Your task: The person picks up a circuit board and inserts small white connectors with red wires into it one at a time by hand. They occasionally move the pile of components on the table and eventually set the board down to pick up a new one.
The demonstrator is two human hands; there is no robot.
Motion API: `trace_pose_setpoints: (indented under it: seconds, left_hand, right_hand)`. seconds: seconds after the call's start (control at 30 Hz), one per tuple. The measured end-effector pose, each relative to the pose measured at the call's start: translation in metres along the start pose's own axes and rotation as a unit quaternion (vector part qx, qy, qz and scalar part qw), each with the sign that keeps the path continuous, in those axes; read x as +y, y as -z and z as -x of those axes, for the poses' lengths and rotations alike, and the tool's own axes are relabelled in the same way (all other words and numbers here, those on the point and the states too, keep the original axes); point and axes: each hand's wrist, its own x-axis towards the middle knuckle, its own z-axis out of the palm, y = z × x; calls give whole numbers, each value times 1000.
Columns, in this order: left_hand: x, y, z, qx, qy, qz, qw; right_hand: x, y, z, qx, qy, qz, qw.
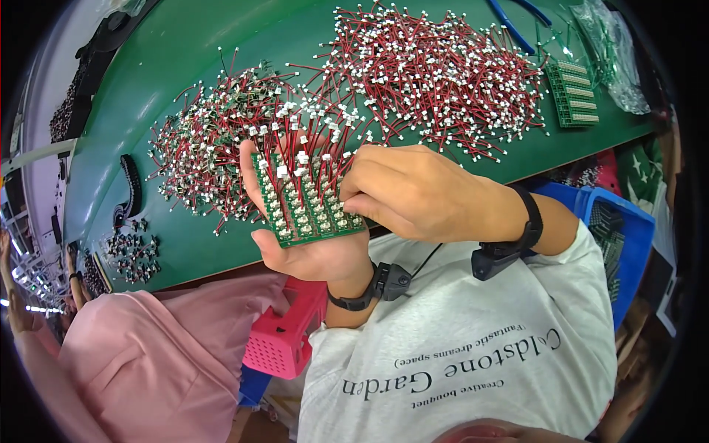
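Note:
My left hand [314, 260] lies palm up under a green circuit board panel [301, 235], its thumb and fingers holding the edges. Rows of small white sockets cover the panel, and red wires with white plugs stand up from many of them. At the panel's right side, the fingers of my right hand [417, 188] are pinched together over the sockets. What they grip is hidden behind the fingers. Beyond my hands lies a large heap of red wires with white connectors [436, 81].
Left of the panel sits a heap of wired small boards [207, 136]. Small black parts [133, 256] lie near a black strip [131, 188]. Another panel [572, 94], blue tool handles [512, 26] and a plastic bag [611, 55] are far right. A pink basket [281, 343], a blue bin [634, 221] and a person in pink [148, 354] are nearby.

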Motion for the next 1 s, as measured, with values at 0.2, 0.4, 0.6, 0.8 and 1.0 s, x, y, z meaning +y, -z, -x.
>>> trace_pose_setpoints:
  seconds: [0.2, 0.4, 0.6, 0.8, 1.0]
  left_hand:
    - [-3, 0, 3, -10, -21, 16, 1000]
    - [-3, 0, 5, -48, -16, 83, 995]
    - [0, -8, 4, 12, 10, -97, 995]
    - [1, -10, 6, -2, 26, -93, 995]
    - [6, -8, 14, 7, 41, -120, 992]
  right_hand:
    - [1, 2, -2, -24, 8, 2, 1000]
    - [-4, -1, -2, 7, 40, 71, 997]
    - [-12, 6, -3, -34, 68, 147, 986]
    - [-3, 5, -1, -15, 86, 110, 990]
    - [-11, -1, 5, -25, 53, 147, 987]
